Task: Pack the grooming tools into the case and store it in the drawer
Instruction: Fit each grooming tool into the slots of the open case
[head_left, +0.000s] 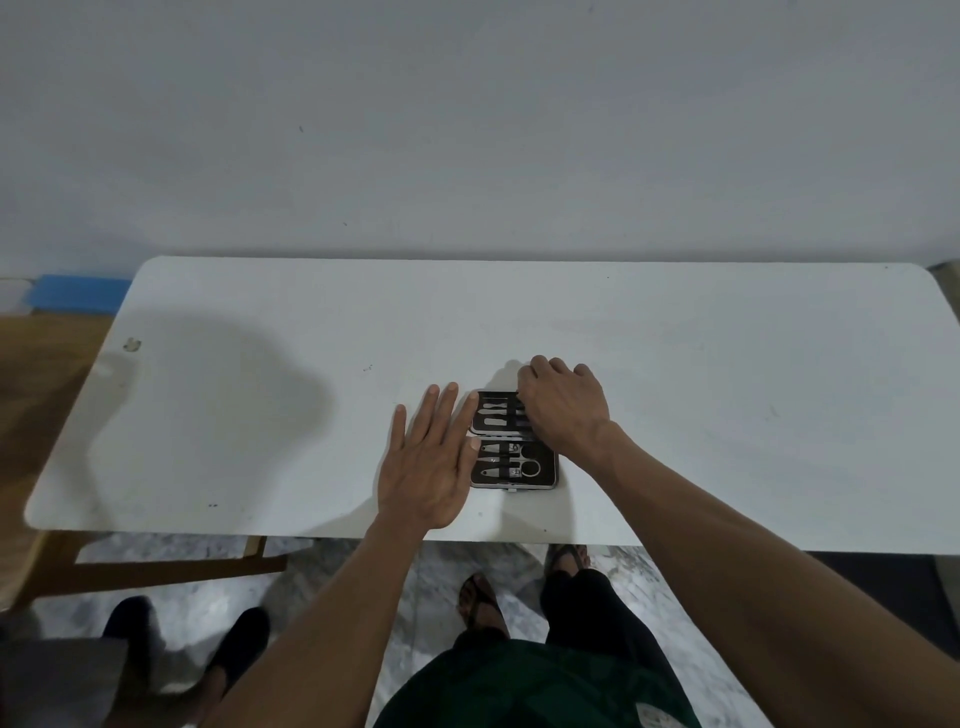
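Observation:
A small dark grooming case lies open flat on the white table, near its front edge. Several metal tools sit strapped in its near half, and more rest in the far half. My left hand lies flat with fingers spread, its fingertips touching the case's left edge. My right hand is curled over the far right corner of the case, fingers bent down onto the far half. What the right fingers pinch is hidden under the hand.
The table's front edge runs just below the case, with marble floor and my feet beneath. A wooden chair frame stands at the lower left. A blue object sits on the far left by the wall. No drawer is in view.

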